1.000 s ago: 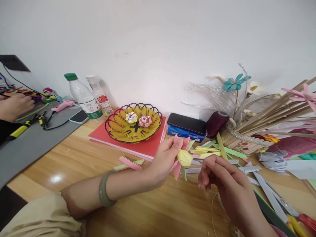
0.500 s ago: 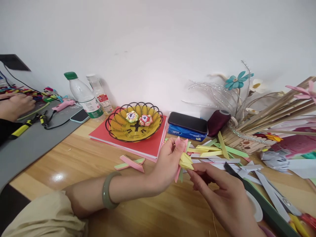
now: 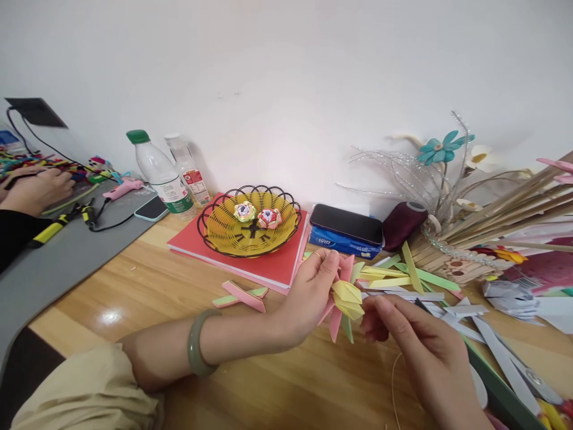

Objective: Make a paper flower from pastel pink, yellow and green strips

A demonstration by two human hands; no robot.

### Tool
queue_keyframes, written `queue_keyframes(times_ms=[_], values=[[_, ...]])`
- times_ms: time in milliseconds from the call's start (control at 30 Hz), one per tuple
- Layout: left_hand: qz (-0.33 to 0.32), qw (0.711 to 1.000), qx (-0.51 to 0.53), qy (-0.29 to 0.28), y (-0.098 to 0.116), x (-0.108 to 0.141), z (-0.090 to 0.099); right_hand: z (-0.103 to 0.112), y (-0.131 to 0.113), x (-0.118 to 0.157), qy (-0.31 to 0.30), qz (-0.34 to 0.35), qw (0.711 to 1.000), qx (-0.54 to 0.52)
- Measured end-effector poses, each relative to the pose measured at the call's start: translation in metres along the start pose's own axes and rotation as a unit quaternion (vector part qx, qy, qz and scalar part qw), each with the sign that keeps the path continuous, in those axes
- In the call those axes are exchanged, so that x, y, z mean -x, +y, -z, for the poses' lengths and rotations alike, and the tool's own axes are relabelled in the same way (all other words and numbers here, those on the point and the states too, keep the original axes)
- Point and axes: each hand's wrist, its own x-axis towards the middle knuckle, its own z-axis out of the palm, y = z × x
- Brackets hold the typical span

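Observation:
My left hand (image 3: pixel 308 292) is closed on a folded paper flower (image 3: pixel 348 300), thumb and fingers pinching its left side. Yellow folded petals form its middle, pointing right, with pink and green strips fanned around them. Just right of the yellow tips is my right hand (image 3: pixel 421 346), its thumb and forefinger pressed together. A thin pale thread (image 3: pixel 394 388) hangs in a curve from beneath this hand; the pinched part is hidden by the fingers. Crossed pink and green folded strips (image 3: pixel 242 295) lie on the table left of my left hand.
A yellow woven basket (image 3: pixel 215 236) with two paper flowers stands on red paper (image 3: pixel 188 239). Behind my hands are a phone (image 3: pixel 347 222) on a blue pack, a dark spool (image 3: pixel 405 226) and loose paper strips (image 3: pixel 416 272). Scissors (image 3: pixel 532 376) lie right. Another person's hand (image 3: pixel 42 190) works at far left.
The paper flower has turned, showing more of its yellow petals and the strips around them. My right hand has drawn slightly right, away from the petals. The view has shifted a little.

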Motion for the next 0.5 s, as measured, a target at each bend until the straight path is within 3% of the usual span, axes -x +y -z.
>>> queue_keyframes(times_ms=[167, 233, 333, 500], values=[[0.07, 0.996, 0.025, -0.043, 0.003, -0.002, 0.001, 0.001, 0.003, -0.007, 0.11, -0.022, 0.993, -0.049], [0.077, 0.995, 0.017, -0.052, 0.004, -0.002, 0.001, 0.001, 0.002, -0.009, 0.082, -0.026, 0.994, -0.064], [0.04, 0.996, 0.01, -0.077, 0.004, -0.002, 0.002, 0.004, 0.001, -0.01, 0.038, -0.036, 0.997, -0.054], [0.008, 0.997, -0.046, -0.066, 0.009, -0.005, 0.005, 0.008, 0.001, -0.011, 0.046, -0.03, 0.998, -0.044]])
